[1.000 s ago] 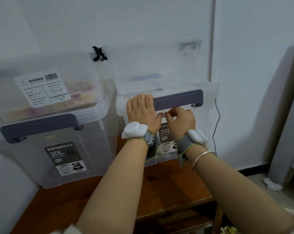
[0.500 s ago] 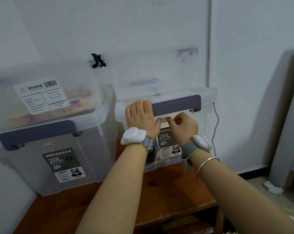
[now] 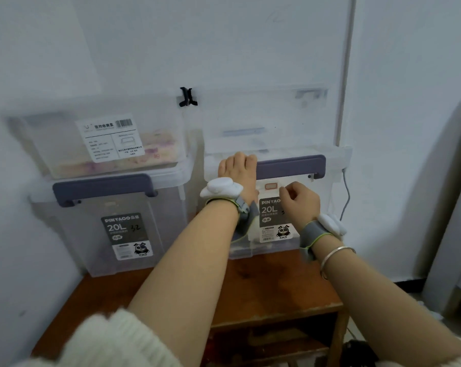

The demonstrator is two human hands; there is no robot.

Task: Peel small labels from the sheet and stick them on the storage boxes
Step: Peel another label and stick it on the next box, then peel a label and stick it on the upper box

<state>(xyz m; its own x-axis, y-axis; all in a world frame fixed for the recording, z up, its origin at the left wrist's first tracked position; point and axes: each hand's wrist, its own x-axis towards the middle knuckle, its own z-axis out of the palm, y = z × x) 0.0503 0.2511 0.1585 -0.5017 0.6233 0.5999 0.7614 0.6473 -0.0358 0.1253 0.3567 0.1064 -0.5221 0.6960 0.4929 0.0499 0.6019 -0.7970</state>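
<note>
On the wooden table (image 3: 250, 295), against the wall, the right box (image 3: 327, 192) is rigid clear plastic and takes pressure without yielding. Left hand (image 3: 238, 172) lies flat over its lid edge, clasping nothing. Right hand (image 3: 301, 201) is curled, fingertips by the label (image 3: 270, 186), which sits on the box front under the handle (image 3: 290, 165); contact is unclear. Thin, limp and tacky, the label is probably best handled by one edge.

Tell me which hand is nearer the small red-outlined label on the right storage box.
Right. The right hand has fingertips just beside the small label, on its right edge. The left hand rests on the right storage box at the label's left, slightly farther.
</note>
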